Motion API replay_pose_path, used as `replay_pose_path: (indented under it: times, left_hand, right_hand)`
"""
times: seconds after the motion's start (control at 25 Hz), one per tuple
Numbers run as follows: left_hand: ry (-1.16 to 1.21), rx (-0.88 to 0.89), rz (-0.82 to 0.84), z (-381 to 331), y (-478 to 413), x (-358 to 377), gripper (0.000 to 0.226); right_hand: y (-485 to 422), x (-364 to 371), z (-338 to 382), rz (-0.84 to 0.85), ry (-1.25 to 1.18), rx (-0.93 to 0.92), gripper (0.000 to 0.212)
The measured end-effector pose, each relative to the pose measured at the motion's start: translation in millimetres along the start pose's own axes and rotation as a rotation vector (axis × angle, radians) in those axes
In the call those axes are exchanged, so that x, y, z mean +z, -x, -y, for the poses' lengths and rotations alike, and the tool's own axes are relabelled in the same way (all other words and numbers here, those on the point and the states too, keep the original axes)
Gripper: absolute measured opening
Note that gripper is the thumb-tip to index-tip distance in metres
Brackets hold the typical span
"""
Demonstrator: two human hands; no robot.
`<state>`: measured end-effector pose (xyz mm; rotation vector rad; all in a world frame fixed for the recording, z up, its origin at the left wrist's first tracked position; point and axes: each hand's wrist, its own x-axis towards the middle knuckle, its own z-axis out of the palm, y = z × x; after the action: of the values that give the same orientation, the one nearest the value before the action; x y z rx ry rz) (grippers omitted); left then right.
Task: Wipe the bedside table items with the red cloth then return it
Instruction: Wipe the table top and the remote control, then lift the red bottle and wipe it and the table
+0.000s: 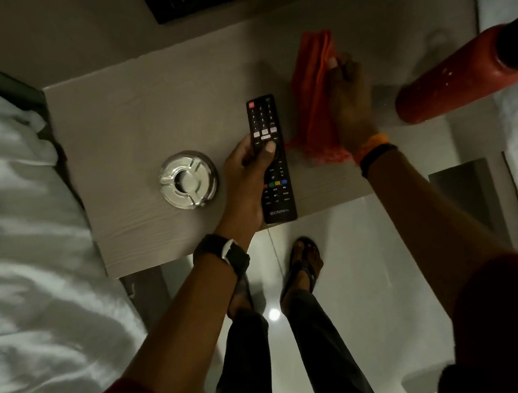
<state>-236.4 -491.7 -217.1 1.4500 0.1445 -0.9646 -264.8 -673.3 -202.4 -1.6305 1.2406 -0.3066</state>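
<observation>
Both hands busy over the tabletop [127, 119] here.
My left hand [244, 179] is gripping the remote [270, 161]; my right hand [351, 102] lies flat against the red cloth [313, 99], just right of the remote.

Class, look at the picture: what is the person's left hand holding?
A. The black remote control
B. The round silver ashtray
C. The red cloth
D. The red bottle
A: the left hand grips the black remote control, thumb on its buttons, while the right hand rests on the red cloth on the pale wooden bedside table.
</observation>
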Motion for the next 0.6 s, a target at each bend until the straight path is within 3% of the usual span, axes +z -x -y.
replay_pose_path:
  times: [0.16, 0.24, 0.6]
  left_hand:
    - [-0.078, 0.035, -0.132, -9, -7, 3, 0.023]
    - [-0.128, 0.036, -0.202, -8, -14, 11, 0.012]
    - [-0.394, 0.134, -0.258, 3, -23, 14, 0.018]
  right_hand:
    - [52, -17, -4, 0.005, -0.028, 0.007, 0.028]
    - [65, -24, -13, -0.052, 0.000, 0.003, 0.032]
    - [108, -45, -35, -0.049, -0.130, -0.009, 0.022]
